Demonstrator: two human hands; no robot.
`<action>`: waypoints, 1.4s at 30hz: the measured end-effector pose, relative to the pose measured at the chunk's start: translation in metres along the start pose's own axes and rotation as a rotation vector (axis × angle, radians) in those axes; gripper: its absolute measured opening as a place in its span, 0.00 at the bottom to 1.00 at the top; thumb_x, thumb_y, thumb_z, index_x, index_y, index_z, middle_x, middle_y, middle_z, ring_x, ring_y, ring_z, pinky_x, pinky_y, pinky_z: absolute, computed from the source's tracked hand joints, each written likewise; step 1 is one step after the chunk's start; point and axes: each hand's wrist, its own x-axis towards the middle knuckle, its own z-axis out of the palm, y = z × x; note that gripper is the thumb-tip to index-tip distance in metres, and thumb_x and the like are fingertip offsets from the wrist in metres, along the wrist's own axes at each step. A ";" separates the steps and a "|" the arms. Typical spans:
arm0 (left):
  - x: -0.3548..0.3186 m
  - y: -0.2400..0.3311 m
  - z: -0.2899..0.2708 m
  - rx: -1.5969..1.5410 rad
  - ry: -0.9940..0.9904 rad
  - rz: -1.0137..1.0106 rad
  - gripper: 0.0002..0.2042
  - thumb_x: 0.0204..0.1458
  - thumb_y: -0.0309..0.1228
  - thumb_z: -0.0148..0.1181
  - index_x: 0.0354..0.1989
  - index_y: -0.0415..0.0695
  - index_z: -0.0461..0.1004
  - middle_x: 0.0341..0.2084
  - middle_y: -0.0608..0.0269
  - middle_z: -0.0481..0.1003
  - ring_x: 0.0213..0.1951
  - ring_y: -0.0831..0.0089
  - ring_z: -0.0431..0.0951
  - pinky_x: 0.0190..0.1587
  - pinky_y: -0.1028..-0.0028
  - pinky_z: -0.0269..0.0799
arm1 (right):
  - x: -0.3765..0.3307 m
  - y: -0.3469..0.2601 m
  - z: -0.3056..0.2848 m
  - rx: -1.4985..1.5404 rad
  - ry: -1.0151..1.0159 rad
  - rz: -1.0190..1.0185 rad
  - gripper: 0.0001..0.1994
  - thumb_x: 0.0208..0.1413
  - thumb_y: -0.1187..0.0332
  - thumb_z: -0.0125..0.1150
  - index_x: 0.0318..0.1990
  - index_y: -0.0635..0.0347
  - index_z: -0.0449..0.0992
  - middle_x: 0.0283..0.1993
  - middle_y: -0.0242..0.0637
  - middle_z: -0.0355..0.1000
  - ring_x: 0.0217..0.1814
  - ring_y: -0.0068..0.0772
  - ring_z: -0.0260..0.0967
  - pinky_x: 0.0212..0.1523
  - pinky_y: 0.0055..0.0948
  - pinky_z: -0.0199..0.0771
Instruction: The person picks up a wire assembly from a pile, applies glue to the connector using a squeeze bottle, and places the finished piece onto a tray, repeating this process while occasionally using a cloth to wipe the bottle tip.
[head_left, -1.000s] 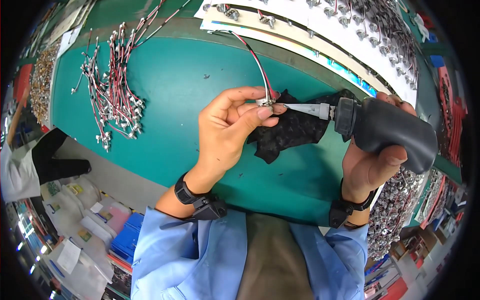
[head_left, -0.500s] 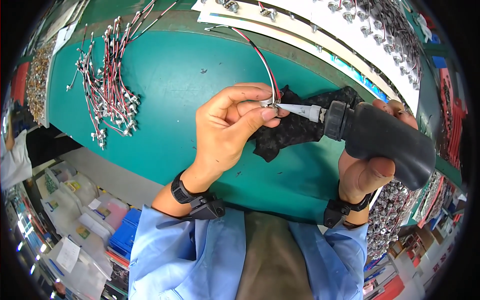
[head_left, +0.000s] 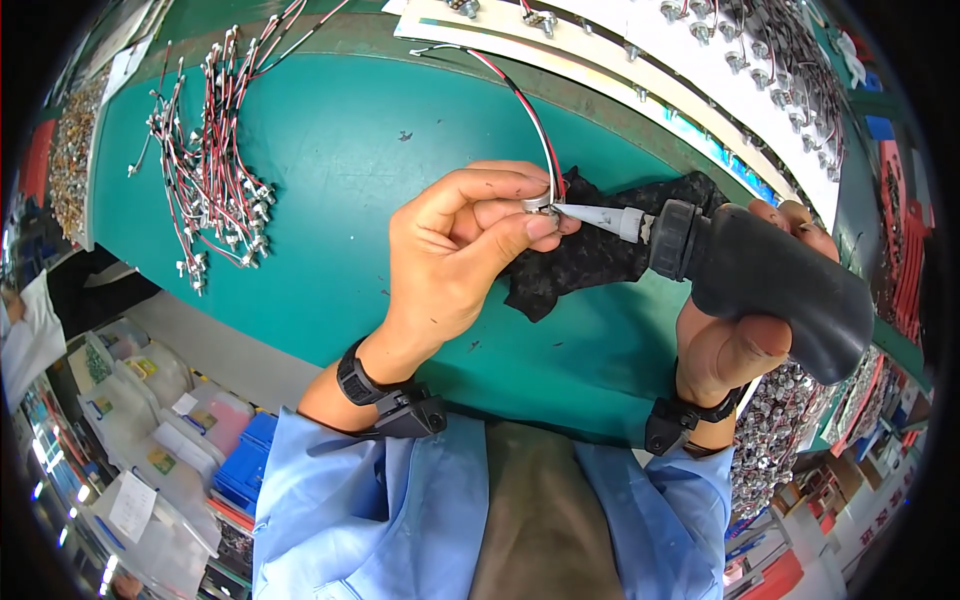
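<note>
Between the thumb and fingers of my left hand is a small round metal component, which looks like a potentiometer. Its red, white and black wires rise from it and curve to the far left, ending in a small connector. My right hand is wrapped round a black squeeze bottle, held on its side. The bottle's pale tapered nozzle points left, its tip at the component where the wires join. Beneath the nozzle a dark, crumpled cloth lies on the green work mat.
A bundle of wired components lies at the mat's far left. Pale boards holding several components stand along the far right edge. Many metal parts are heaped beyond my right wrist. Clear bins and a blue bin sit lower left.
Almost nothing differs. Both hands keep their hold, and the nozzle tip stays at the component; the whole view has shifted very slightly.
</note>
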 end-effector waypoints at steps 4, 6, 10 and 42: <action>0.000 0.000 0.001 0.004 0.012 -0.005 0.09 0.44 0.12 0.49 0.36 0.29 0.66 0.38 0.50 0.67 0.35 0.63 0.75 0.38 0.74 0.73 | 0.000 0.002 -0.002 0.062 -0.047 -0.024 0.37 0.35 0.46 0.62 0.51 0.58 0.59 0.48 0.39 0.58 0.51 0.37 0.60 0.53 0.36 0.59; 0.000 0.001 0.001 0.011 0.012 -0.011 0.09 0.44 0.12 0.49 0.36 0.29 0.66 0.38 0.50 0.67 0.35 0.63 0.75 0.38 0.74 0.73 | -0.001 0.000 0.000 0.008 -0.010 -0.004 0.37 0.35 0.46 0.61 0.51 0.58 0.59 0.48 0.39 0.57 0.51 0.37 0.60 0.53 0.36 0.59; 0.000 0.001 0.001 -0.002 0.016 -0.022 0.09 0.45 0.12 0.49 0.36 0.29 0.66 0.38 0.50 0.67 0.36 0.62 0.75 0.38 0.74 0.73 | -0.001 -0.004 0.004 -0.028 0.043 0.041 0.36 0.35 0.47 0.61 0.50 0.59 0.59 0.49 0.39 0.57 0.51 0.37 0.60 0.53 0.37 0.59; 0.001 0.000 0.001 0.011 0.022 -0.010 0.08 0.45 0.13 0.49 0.35 0.28 0.65 0.37 0.50 0.68 0.35 0.62 0.75 0.38 0.74 0.74 | 0.003 -0.005 0.009 -0.040 0.145 0.028 0.40 0.31 0.48 0.65 0.48 0.67 0.57 0.39 0.46 0.67 0.42 0.36 0.64 0.44 0.31 0.66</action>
